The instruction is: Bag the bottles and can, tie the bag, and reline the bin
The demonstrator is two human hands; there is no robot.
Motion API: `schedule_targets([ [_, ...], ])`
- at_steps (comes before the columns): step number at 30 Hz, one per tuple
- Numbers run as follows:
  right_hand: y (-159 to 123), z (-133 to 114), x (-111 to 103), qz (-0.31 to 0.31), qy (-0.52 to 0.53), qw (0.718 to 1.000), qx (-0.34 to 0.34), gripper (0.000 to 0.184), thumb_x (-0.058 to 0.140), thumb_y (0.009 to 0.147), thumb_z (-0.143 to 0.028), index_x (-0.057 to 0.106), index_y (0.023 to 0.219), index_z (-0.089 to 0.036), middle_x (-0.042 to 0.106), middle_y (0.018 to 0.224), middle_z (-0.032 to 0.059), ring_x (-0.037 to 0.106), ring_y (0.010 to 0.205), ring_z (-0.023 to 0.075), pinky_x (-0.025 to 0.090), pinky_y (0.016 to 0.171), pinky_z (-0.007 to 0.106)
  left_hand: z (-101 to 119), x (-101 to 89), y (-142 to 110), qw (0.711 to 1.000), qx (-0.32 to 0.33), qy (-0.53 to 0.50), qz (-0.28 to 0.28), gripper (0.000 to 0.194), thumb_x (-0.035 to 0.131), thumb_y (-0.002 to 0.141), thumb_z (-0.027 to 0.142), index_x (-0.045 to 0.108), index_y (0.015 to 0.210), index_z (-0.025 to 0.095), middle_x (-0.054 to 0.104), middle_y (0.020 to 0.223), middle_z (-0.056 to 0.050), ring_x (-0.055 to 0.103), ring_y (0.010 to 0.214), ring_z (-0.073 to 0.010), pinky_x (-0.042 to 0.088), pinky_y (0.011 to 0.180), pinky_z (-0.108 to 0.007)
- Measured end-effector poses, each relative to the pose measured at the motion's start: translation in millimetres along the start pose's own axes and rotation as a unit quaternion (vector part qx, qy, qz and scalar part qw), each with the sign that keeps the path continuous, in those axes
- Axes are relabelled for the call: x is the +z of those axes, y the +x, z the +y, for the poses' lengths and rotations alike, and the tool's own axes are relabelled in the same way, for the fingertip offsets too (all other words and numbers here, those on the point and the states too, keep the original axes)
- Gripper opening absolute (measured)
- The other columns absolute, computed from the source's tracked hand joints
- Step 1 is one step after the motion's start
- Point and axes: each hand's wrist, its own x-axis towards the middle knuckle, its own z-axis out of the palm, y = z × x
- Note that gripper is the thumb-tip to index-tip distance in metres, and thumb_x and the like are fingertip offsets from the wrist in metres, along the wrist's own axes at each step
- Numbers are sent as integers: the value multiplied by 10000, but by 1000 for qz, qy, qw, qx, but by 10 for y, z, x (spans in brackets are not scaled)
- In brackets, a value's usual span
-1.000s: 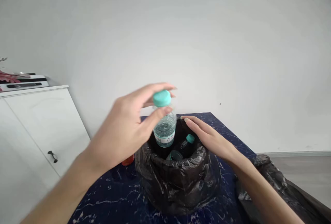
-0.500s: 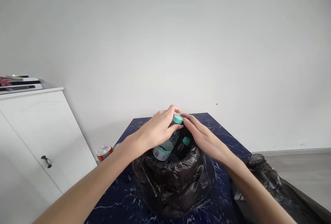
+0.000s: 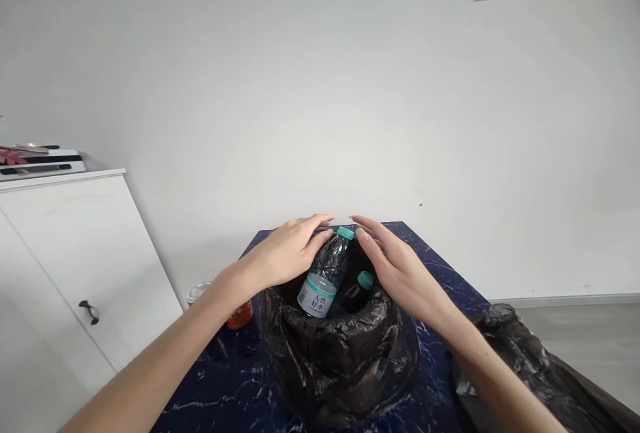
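Observation:
A black plastic bag (image 3: 340, 359) stands open on a dark blue marbled table (image 3: 235, 386). A clear water bottle with a teal cap (image 3: 325, 273) leans inside it, cap toward the far rim. A second dark bottle with a teal cap (image 3: 361, 288) sits deeper in the bag. My left hand (image 3: 285, 253) rests on the bag's left rim beside the clear bottle, fingers stretched out. My right hand (image 3: 400, 273) lies on the right rim, fingers extended toward the bottle's cap. Neither hand grips anything.
A red drink can (image 3: 239, 316) stands on the table left of the bag, partly behind my left forearm. Another crumpled black bag (image 3: 530, 366) lies at the right. A white cabinet (image 3: 75, 259) stands on the left against the white wall.
My left hand lowered the clear bottle into the bag, let go of it and moved to the left rim. The right hand stayed on the right rim.

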Motion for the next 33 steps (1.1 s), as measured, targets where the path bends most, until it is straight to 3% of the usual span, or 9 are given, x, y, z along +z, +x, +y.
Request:
schedule_targets([
  [5,1,-29,-9,-46,2,999,-28,558,368,1097,-621,695,1373,-262,652,1505,82,548,1459,254,380,1270,472,-335,-1,-133,993,-101,-57,-37,699,302,1060,749,527,1563,319,555,1630,-50,521,1492,-309,384,1246,-500],
  [9,-5,-33,-42,-48,-25,998,-32,567,361,1101,-630,699,1380,-270,654,1503,73,571,1428,247,401,1255,462,-570,29,-195,961,-190,-175,-103,879,240,976,880,453,1637,340,324,1756,-4,281,1636,-341,241,1325,-520],
  [13,-26,-57,-80,-48,-72,996,-28,563,350,1105,-630,678,1403,-282,654,1500,64,585,1406,262,422,1233,489,-642,52,-236,900,-214,-348,-151,932,175,959,896,472,1630,321,345,1728,3,348,1607,-332,378,1274,-455],
  [15,-43,-81,-91,-38,-80,996,-28,562,353,1103,-635,664,1409,-281,648,1506,62,577,1415,270,418,1236,496,-648,61,-267,891,-214,-374,-145,937,114,971,880,479,1620,312,386,1713,-16,406,1581,-306,412,1252,-435],
  [20,-94,-154,-85,-6,-69,997,-37,509,378,1100,-630,657,1393,-321,658,1489,41,573,1417,294,429,1219,526,-776,-31,-444,931,-203,-303,10,858,135,1037,798,553,1535,238,551,1627,-103,478,1541,-276,328,1298,-466],
  [24,-122,-196,-37,4,-52,997,-50,477,387,1105,-612,672,1370,-336,681,1456,38,590,1400,302,458,1190,530,-1094,-177,-681,957,-254,-86,112,667,323,1047,718,645,1389,244,627,1556,-87,575,1437,-335,416,1227,-500],
  [27,-131,-215,10,5,-41,998,-55,475,393,1104,-613,674,1365,-333,678,1463,34,587,1403,292,448,1201,524,-1407,-177,-871,956,-280,79,45,707,326,1029,684,589,1462,192,620,1550,-147,617,1379,-377,479,1151,-509],
  [29,-136,-223,35,-4,-37,998,-49,484,394,1100,-626,669,1375,-339,663,1485,31,576,1413,287,436,1213,525,-1586,-96,-990,955,-277,109,-1,741,406,987,688,599,1466,157,627,1533,-189,548,1450,-428,445,1173,-556],
  [33,-147,-222,64,-18,-30,999,-38,511,383,1097,-643,644,1420,-345,627,1532,38,554,1433,288,416,1225,539,-1768,166,-1178,953,-264,135,-59,742,655,853,677,673,1408,186,715,1413,-204,313,1580,-520,161,1266,-729],
])
